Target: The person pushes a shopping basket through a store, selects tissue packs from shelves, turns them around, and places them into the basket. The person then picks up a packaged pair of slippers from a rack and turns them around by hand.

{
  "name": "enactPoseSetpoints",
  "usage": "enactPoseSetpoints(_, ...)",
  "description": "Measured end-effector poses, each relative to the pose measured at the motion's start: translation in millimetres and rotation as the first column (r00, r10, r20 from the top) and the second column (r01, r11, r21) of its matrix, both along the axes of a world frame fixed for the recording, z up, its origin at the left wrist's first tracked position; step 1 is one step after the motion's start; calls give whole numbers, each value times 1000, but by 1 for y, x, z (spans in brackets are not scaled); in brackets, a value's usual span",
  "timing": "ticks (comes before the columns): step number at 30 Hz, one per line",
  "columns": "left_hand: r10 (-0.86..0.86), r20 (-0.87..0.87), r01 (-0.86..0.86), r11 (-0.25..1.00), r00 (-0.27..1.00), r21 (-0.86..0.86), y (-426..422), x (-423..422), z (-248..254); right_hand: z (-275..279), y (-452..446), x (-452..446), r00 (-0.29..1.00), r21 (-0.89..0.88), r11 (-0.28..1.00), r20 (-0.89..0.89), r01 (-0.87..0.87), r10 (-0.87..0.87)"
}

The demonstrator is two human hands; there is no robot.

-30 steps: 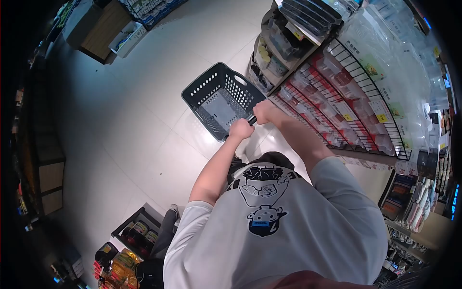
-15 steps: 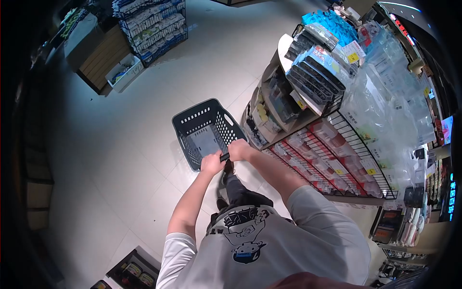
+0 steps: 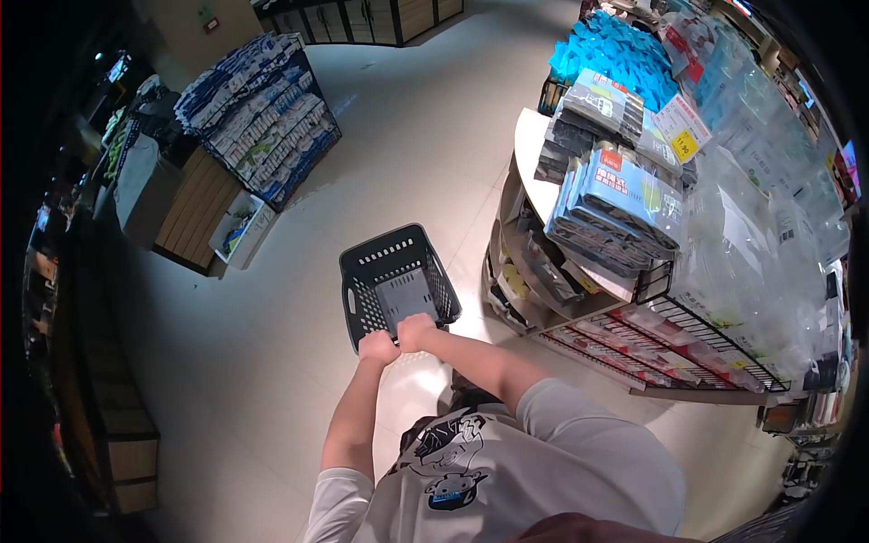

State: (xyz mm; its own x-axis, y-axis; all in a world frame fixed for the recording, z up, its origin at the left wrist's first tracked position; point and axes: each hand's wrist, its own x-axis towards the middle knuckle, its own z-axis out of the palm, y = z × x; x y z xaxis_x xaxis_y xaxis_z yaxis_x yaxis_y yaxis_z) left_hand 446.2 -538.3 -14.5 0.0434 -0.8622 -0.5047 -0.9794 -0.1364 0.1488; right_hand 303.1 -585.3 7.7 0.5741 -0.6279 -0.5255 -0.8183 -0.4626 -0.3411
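Note:
A dark grey plastic shopping basket hangs or rolls ahead of me just above the floor; which of the two I cannot tell. Its sides are perforated and its slotted bottom shows. At the near edge of the basket, my left hand is closed round its handle. Right beside it, my right hand also has its fingers wrapped round the handle. Most of the handle is hidden under both fists.
To the right stands a display shelf with stacked packets, blue items and clear plastic goods. At the left are a rack of packaged goods and a white bin. Pale tiled floor lies between them.
Both hands keep their grip on the basket handle. The basket has swung round slightly and sits lower in view. The left rack and the right display appear nearer.

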Motion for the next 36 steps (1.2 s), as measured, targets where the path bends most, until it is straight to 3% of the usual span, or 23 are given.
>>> enactPoseSetpoints(10,-144,-32,146,987,989,67,-139,67,13,4,-117,61,987,44,986,-5,159,-159)
enactPoseSetpoints(22,-361,-141,354,932,922,-73,-290,151,-8,-11,-234,145,905,-55,919,-157,391,-395)
enactPoseSetpoints(25,-439,-183,418,897,879,-143,-314,165,-14,-2,-257,155,879,-66,907,-224,416,-420)
enactPoseSetpoints(28,-452,-305,354,876,838,-327,-324,178,-16,-4,-271,160,866,-73,902,-258,426,-429)
enactPoseSetpoints(36,-486,-254,463,874,836,-148,-380,176,-18,3,-310,170,810,-46,861,-316,507,-494)
